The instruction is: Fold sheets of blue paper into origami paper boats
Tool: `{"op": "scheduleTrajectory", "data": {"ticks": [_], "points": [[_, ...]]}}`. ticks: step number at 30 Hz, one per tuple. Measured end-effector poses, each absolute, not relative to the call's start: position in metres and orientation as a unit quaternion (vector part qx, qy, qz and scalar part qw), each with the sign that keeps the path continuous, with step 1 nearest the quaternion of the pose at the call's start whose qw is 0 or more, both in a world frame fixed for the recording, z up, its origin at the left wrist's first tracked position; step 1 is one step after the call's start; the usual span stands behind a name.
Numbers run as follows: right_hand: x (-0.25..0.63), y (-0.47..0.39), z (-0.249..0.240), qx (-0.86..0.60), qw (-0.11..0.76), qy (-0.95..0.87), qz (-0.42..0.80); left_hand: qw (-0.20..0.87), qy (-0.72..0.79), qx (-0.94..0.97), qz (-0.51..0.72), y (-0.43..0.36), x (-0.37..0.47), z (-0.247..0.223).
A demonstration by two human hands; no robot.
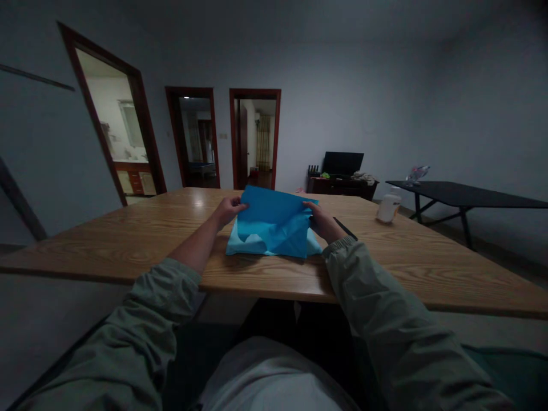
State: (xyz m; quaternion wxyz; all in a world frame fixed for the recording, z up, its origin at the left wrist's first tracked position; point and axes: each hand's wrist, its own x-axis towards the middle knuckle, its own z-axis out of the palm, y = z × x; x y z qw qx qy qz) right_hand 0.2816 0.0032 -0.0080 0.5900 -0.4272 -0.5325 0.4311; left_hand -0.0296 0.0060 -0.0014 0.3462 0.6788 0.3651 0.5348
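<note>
Between my two hands a blue sheet (274, 211) is held up, tilted, with a crease across its lower right part; whether it is paper or thin cloth I cannot tell. My left hand (230, 210) pinches its left edge. At its upper right edge, my right hand (322, 220) grips it between thumb and fingers. Under and behind the sheet lies a pale blue, soft, flat packet (244, 245) on the wooden table, largely covered by it. A dark thin object (345, 228) lies just beyond my right hand, partly hidden by it.
A white bottle (389, 206) stands on the wooden table (141, 240) to the right. Behind it is a black folding table (466, 193) with a clear plastic-looking item (417, 174) on it. A black screen (343, 164) sits on a dark cabinet (338, 187) by the far wall.
</note>
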Motion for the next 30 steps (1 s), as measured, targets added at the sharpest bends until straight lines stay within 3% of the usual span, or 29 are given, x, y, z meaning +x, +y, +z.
{"op": "scheduleTrajectory", "data": {"ticks": [10, 21, 27, 30], "points": [[0.285, 0.006, -0.006, -0.388, 0.589, -0.447, 0.550, 0.352, 0.382, 0.627, 0.580, 0.015, -0.037, -0.006], [0.290, 0.012, -0.008, -0.379, 0.661, -0.434, 0.481, 0.329, 0.417, 0.581, 0.616, 0.030, -0.044, -0.014], [0.285, 0.009, -0.015, -0.413, 0.556, -0.457, 0.558, 0.295, 0.467, 0.571, 0.607, 0.045, -0.045, -0.027], [0.286, 0.011, -0.019, -0.429, 0.563, -0.482, 0.517, 0.292, 0.481, 0.567, 0.602, 0.047, -0.047, -0.028]]}}
